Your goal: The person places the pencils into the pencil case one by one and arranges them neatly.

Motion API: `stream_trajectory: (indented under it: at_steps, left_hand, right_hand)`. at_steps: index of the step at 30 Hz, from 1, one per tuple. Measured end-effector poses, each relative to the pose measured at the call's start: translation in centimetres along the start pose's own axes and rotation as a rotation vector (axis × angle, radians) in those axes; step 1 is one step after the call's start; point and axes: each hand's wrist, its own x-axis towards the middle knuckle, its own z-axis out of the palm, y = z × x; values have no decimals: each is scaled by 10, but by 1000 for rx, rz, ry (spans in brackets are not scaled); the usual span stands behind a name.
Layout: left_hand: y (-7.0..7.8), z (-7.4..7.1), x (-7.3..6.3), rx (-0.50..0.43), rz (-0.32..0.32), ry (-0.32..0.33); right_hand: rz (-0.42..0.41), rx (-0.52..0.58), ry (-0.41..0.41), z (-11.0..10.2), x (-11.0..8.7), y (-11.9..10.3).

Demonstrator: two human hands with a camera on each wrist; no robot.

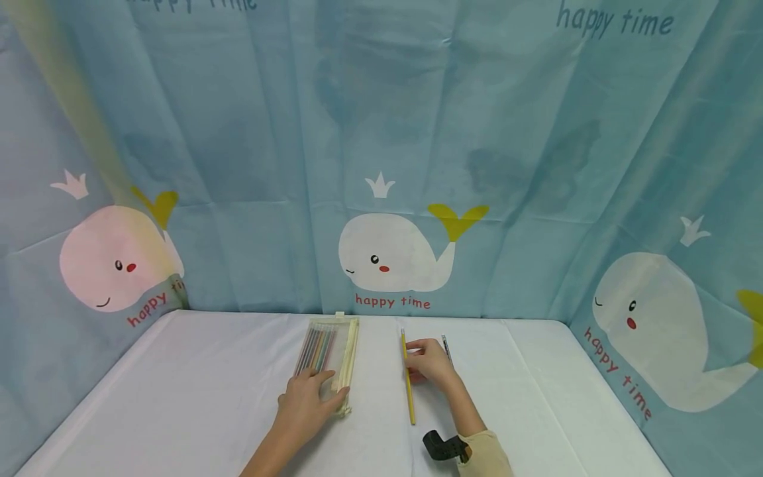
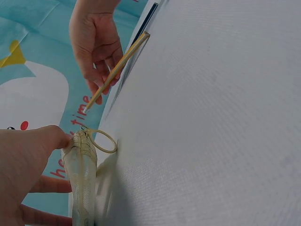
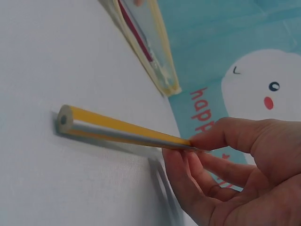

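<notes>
A clear pencil case (image 1: pixel 342 358) with a pale yellow zipper edge lies on the white table, several coloured pencils (image 1: pixel 316 348) visible inside. My left hand (image 1: pixel 306 404) rests on its near part, thumb by the zipper edge and fingers spread over the top face. A small cord loop (image 2: pixel 104 142) hangs from the zipper end. To the right, my right hand (image 1: pixel 430 361) pinches a yellow pencil (image 3: pixel 127 129) between thumb and fingers. The pencil's flat, unsharpened end points toward me. Beyond that hand lies a dark pencil (image 1: pixel 446 348), partly hidden by it.
The white table (image 1: pixel 197 397) ends at a blue curtain (image 1: pixel 238 265) printed with whales, which surrounds the back and sides. A black strap piece (image 1: pixel 442 445) sits at my right wrist, by the beige sleeve (image 1: pixel 485 454).
</notes>
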Motion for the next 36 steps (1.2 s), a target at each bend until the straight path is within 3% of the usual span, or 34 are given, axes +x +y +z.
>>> stream_trajectory:
  at_steps: [14, 36]
  left_hand:
    - [0, 0, -1, 0, -9, -5]
    - [1, -2, -1, 6, 13, 14]
  right_hand:
    - [14, 24, -49, 8, 6, -5]
    - [-65, 118, -77, 39, 18, -17]
